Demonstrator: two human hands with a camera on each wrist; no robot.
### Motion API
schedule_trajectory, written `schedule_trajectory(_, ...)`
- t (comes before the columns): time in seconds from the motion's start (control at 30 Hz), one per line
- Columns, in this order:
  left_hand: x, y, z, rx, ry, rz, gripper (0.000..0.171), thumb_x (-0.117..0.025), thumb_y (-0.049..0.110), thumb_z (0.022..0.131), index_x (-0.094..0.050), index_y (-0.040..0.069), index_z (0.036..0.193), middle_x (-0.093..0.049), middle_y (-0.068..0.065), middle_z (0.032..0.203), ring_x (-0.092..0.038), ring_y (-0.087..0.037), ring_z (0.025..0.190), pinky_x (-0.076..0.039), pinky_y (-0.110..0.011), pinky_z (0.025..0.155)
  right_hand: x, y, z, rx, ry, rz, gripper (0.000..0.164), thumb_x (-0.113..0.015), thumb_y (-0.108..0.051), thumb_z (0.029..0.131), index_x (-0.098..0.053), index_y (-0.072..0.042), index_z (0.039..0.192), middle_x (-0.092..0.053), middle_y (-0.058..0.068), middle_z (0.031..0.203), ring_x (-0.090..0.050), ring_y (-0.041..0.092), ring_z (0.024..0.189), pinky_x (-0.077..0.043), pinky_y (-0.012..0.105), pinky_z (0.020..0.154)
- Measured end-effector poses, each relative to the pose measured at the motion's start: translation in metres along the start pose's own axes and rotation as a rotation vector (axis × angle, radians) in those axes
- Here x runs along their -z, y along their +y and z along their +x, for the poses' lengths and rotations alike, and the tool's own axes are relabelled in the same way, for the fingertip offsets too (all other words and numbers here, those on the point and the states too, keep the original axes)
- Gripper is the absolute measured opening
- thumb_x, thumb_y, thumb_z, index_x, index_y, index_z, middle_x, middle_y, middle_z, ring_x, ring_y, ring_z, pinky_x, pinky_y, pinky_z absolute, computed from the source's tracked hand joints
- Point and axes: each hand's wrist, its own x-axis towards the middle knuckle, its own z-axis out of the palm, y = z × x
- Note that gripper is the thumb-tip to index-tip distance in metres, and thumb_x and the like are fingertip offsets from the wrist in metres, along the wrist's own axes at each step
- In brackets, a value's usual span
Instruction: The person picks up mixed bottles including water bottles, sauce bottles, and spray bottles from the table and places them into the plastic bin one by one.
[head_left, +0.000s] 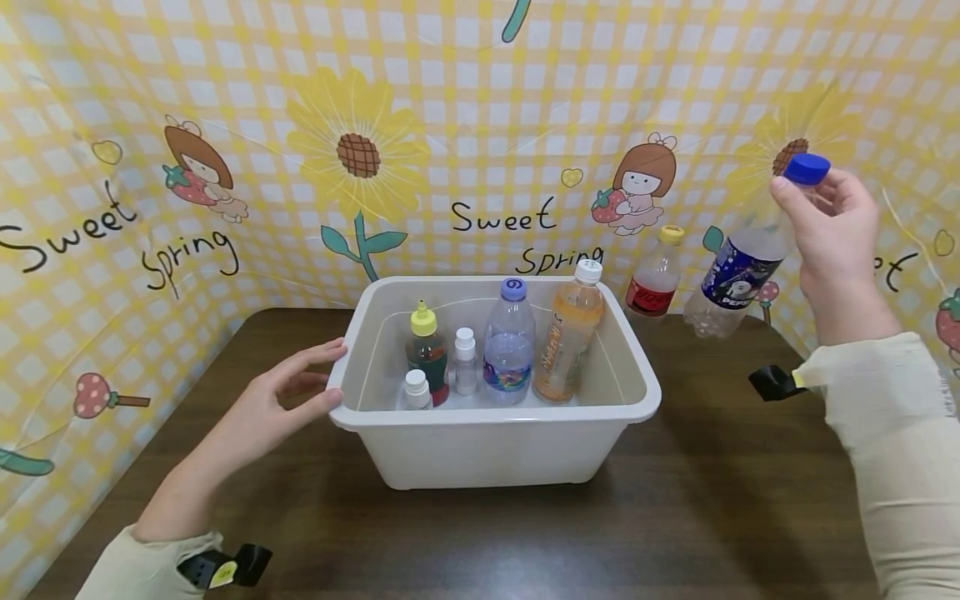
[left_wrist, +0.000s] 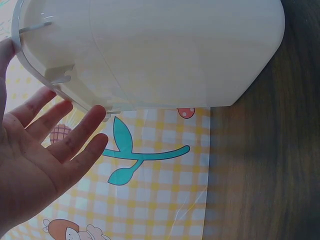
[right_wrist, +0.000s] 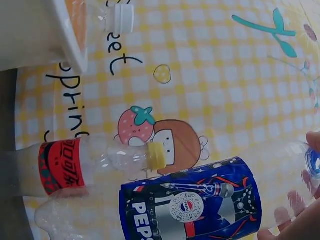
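Note:
High on the right, my right hand (head_left: 836, 221) grips a clear Pepsi bottle (head_left: 742, 271) by its neck, just under the blue cap. The bottle hangs tilted, its base toward the lower left; its blue label (right_wrist: 190, 200) fills the lower right wrist view. My left hand (head_left: 288, 396) rests with relaxed fingers against the left rim of a white plastic tub (head_left: 495, 450). In the tub stand a purple-capped bottle (head_left: 510, 350), an orange-tinted bottle (head_left: 567, 342) leaning right, a yellow-topped squeeze bottle (head_left: 426, 354) and two small white-capped bottles, one (head_left: 465, 362) behind the other.
A red-labelled bottle with a yellow cap (head_left: 654, 279) stands on the dark wooden table (head_left: 480, 542) behind the tub's right side, close to the held bottle. Yellow checked cloth (head_left: 465, 125) with sunflowers hangs behind and on both sides.

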Motion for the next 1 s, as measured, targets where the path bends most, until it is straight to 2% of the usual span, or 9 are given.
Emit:
schedule_trajectory(0.43, 0.0, -0.001, 0.0, 0.001, -0.002, 0.001, 0.048, -0.061, 0.023, 0.091, -0.047, 0.021, 0.137, -0.04, 0.009, 0.147, -0.052, 0.012, 0.099, -0.051, -0.024, 0.076, -0.008, -0.014, -0.007, 0.046, -0.086, 0.098, 0.028, -0.081, -0.006, 0.069, -0.067, -0.009, 0.094, -0.061, -0.003, 0.093, -0.054, 0.008, 0.085, -0.045, 0.012, 0.072)
schedule_trajectory(0.57, 0.0, 0.0, -0.001, -0.004, 0.002, 0.0, 0.048, -0.061, 0.022, 0.091, -0.047, 0.021, 0.136, -0.041, 0.008, 0.147, -0.052, 0.012, 0.098, -0.051, -0.024, 0.076, -0.012, -0.019, -0.01, 0.04, -0.104, 0.08, 0.028, -0.08, -0.007, 0.07, -0.066, -0.01, 0.094, -0.058, -0.003, 0.096, -0.052, 0.008, 0.089, -0.045, 0.011, 0.072)
schedule_trajectory(0.7, -0.001, 0.001, -0.002, -0.008, 0.005, -0.002, 0.048, -0.062, 0.022, 0.091, -0.047, 0.02, 0.136, -0.042, 0.006, 0.147, -0.052, 0.011, 0.098, -0.051, -0.023, 0.075, -0.018, -0.022, -0.014, 0.069, -0.133, 0.06, 0.025, -0.078, -0.004, 0.073, -0.066, -0.01, 0.094, -0.058, -0.003, 0.095, -0.052, 0.008, 0.091, -0.043, 0.012, 0.072)
schedule_trajectory(0.83, -0.001, 0.002, -0.002, -0.007, 0.004, -0.009, 0.048, -0.062, 0.022, 0.09, -0.047, 0.021, 0.136, -0.042, 0.007, 0.147, -0.053, 0.011, 0.098, -0.051, -0.023, 0.074, -0.023, -0.024, -0.017, 0.097, -0.171, 0.075, 0.022, -0.076, -0.001, 0.074, -0.067, -0.009, 0.093, -0.058, -0.002, 0.093, -0.051, 0.009, 0.09, -0.042, 0.013, 0.073)
schedule_trajectory(1.0, -0.001, 0.004, -0.001, -0.002, -0.001, -0.015, 0.048, -0.062, 0.022, 0.09, -0.047, 0.022, 0.136, -0.041, 0.004, 0.147, -0.053, 0.01, 0.098, -0.051, -0.023, 0.075, -0.029, -0.029, -0.02, 0.089, -0.22, 0.075, 0.022, -0.074, -0.002, 0.076, -0.067, -0.009, 0.096, -0.055, -0.002, 0.097, -0.048, 0.009, 0.092, -0.041, 0.014, 0.077)
